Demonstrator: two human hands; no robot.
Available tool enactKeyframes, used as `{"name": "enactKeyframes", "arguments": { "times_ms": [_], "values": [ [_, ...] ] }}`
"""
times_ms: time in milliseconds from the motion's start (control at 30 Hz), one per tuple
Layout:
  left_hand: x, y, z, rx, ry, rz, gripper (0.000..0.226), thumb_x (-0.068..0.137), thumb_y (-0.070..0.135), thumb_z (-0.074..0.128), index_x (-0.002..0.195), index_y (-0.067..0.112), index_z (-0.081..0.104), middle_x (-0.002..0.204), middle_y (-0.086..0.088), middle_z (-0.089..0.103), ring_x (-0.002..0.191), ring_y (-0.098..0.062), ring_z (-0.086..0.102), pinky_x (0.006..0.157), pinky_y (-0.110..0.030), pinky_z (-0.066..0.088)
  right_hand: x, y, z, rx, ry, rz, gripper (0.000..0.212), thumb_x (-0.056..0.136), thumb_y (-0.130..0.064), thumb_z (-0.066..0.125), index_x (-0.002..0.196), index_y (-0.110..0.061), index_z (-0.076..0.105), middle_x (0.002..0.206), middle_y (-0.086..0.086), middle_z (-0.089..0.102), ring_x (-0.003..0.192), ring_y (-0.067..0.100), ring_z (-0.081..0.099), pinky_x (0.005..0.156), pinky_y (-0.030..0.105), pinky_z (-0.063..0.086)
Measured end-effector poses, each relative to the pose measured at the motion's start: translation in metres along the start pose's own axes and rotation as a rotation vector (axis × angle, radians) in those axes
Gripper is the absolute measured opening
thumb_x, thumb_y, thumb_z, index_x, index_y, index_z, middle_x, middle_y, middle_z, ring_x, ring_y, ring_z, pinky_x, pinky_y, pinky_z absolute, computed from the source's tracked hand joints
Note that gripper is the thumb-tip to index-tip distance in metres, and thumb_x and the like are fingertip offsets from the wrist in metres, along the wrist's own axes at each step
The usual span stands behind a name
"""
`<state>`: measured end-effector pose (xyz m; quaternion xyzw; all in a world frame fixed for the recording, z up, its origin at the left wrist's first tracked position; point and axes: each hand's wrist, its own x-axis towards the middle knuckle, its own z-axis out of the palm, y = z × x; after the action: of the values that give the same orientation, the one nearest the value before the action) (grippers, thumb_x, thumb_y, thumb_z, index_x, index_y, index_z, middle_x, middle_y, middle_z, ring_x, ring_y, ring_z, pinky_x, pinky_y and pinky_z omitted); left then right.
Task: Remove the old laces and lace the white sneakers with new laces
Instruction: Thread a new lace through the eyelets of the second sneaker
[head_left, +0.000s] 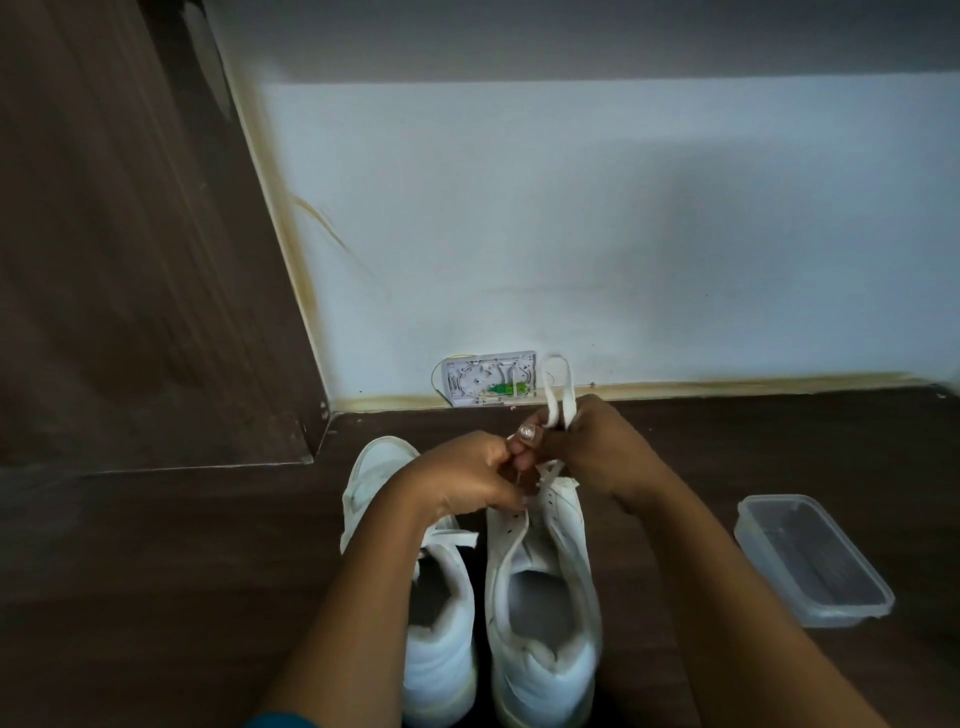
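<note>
The right hand (587, 447) grips a white lace (558, 384) loop over the toe of the right sneaker (545, 597). The left hand (467, 478) pinches it too. The left sneaker (441, 649) sits just beside. The wall (623, 234) and its wall box (491, 376) are close ahead. A clear plastic tub (810, 561) sits apart, right.

Two white sneakers sit side by side on the dark wood floor (156, 571), toes toward the wall. Both hands are over the front of the right sneaker (545, 597). The right hand (592, 441) grips a white lace (558, 384) whose loop sticks up, and the left hand (467, 478) pinches it too (knuckles basically touching). The left sneaker (441, 649) has a lace lying across it. A clear plastic container (810, 561) sits off to the right.
</note>
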<state>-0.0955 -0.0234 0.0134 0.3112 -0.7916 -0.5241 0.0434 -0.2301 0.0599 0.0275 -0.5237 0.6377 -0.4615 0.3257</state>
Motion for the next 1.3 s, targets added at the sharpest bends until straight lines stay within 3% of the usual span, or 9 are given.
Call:
{"name": "enactKeyframes", "arguments": {
  "times_ms": [233, 367, 433, 567, 667, 800, 967, 1200, 1300],
  "values": [
    [0.005, 0.01, 0.004, 0.559, 0.186, -0.038, 0.016, 0.081, 0.015, 0.066, 0.067, 0.009, 0.061, 0.064, -0.005, 0.051, 0.057, -0.016, 0.047, 0.05, -0.022, 0.034, -0.011, -0.029, -0.017, 0.621, 0.217, -0.079, 0.022, 0.095, -0.002, 0.046, 0.077, 0.004, 0.058, 0.052, 0.009, 0.05, 0.049, 0.023, 0.056, 0.058, 0.037, 0.056],
    [0.002, 0.007, 0.0, 0.602, 0.263, -0.002, 0.014, 0.087, 0.016, 0.064, 0.082, 0.006, 0.073, 0.079, -0.014, 0.066, 0.058, -0.014, 0.048, 0.052, -0.017, 0.031, -0.011, -0.018, -0.017, 0.475, 0.109, 0.033, 0.017, 0.092, 0.001, 0.05, 0.079, 0.004, 0.06, 0.047, 0.006, 0.046, 0.037, 0.018, 0.047, 0.047, 0.032, 0.048],
    [0.0, 0.003, -0.002, 0.524, 0.304, 0.041, 0.011, 0.084, 0.009, 0.065, 0.089, 0.006, 0.075, 0.082, -0.013, 0.07, 0.07, -0.019, 0.062, 0.057, -0.015, 0.04, -0.009, -0.012, -0.015, 0.253, -0.082, 0.087, 0.003, 0.081, 0.001, 0.062, 0.084, 0.0, 0.064, 0.057, 0.01, 0.055, 0.045, 0.02, 0.053, 0.05, 0.03, 0.048],
    [0.002, -0.007, -0.014, 0.094, 0.378, 0.059, 0.033, 0.086, -0.006, 0.056, 0.067, 0.018, 0.069, 0.05, 0.003, 0.062, 0.045, -0.008, 0.058, 0.056, -0.026, 0.052, -0.002, -0.006, -0.014, -0.234, -0.291, 0.27, 0.043, 0.063, -0.007, 0.076, 0.102, -0.015, 0.06, 0.095, 0.009, 0.065, 0.075, 0.022, 0.062, 0.06, 0.029, 0.05],
    [0.003, -0.004, -0.014, -0.071, 0.405, 0.062, 0.025, 0.09, -0.002, 0.057, 0.072, 0.013, 0.066, 0.055, 0.0, 0.063, 0.044, -0.006, 0.058, 0.054, -0.024, 0.055, -0.003, -0.005, -0.019, -0.479, -0.449, 0.435, 0.034, 0.069, -0.002, 0.078, 0.097, -0.013, 0.061, 0.088, 0.01, 0.065, 0.07, 0.022, 0.065, 0.052, 0.026, 0.051],
    [-0.003, 0.013, -0.003, -0.194, 0.294, 0.133, 0.012, 0.089, -0.003, 0.057, 0.085, -0.003, 0.069, 0.061, -0.005, 0.064, 0.048, -0.005, 0.059, 0.053, -0.019, 0.054, -0.003, 0.002, -0.015, -0.496, -0.38, 0.412, 0.014, 0.079, 0.001, 0.069, 0.076, -0.01, 0.062, 0.076, 0.011, 0.066, 0.062, 0.022, 0.065, 0.048, 0.025, 0.053],
    [-0.014, 0.039, 0.006, -0.298, 0.087, 0.298, 0.018, 0.086, -0.006, 0.057, 0.076, 0.004, 0.069, 0.061, -0.004, 0.066, 0.048, -0.009, 0.058, 0.049, -0.018, 0.049, -0.003, 0.009, 0.0, -0.335, -0.248, 0.387, 0.022, 0.076, 0.006, 0.068, 0.065, -0.008, 0.055, 0.068, 0.016, 0.061, 0.06, 0.03, 0.063, 0.072, 0.048, 0.056],
    [-0.016, 0.033, -0.001, -0.392, 0.048, 0.307, 0.015, 0.08, 0.003, 0.063, 0.093, 0.008, 0.069, 0.074, -0.01, 0.068, 0.066, -0.018, 0.064, 0.062, -0.024, 0.054, -0.009, -0.002, 0.0, -0.241, -0.308, 0.247, 0.01, 0.082, -0.002, 0.069, 0.077, -0.007, 0.062, 0.064, -0.002, 0.058, 0.055, 0.004, 0.057, 0.059, 0.024, 0.051],
    [-0.016, 0.035, -0.002, -0.397, 0.136, 0.276, 0.02, 0.085, -0.006, 0.058, 0.092, 0.01, 0.068, 0.071, -0.008, 0.066, 0.058, -0.015, 0.06, 0.052, -0.022, 0.049, -0.011, -0.008, -0.001, -0.12, -0.238, 0.157, 0.011, 0.088, -0.002, 0.061, 0.095, 0.006, 0.061, 0.077, 0.005, 0.063, 0.056, -0.003, 0.058, 0.05, 0.013, 0.047]
  ]
}}
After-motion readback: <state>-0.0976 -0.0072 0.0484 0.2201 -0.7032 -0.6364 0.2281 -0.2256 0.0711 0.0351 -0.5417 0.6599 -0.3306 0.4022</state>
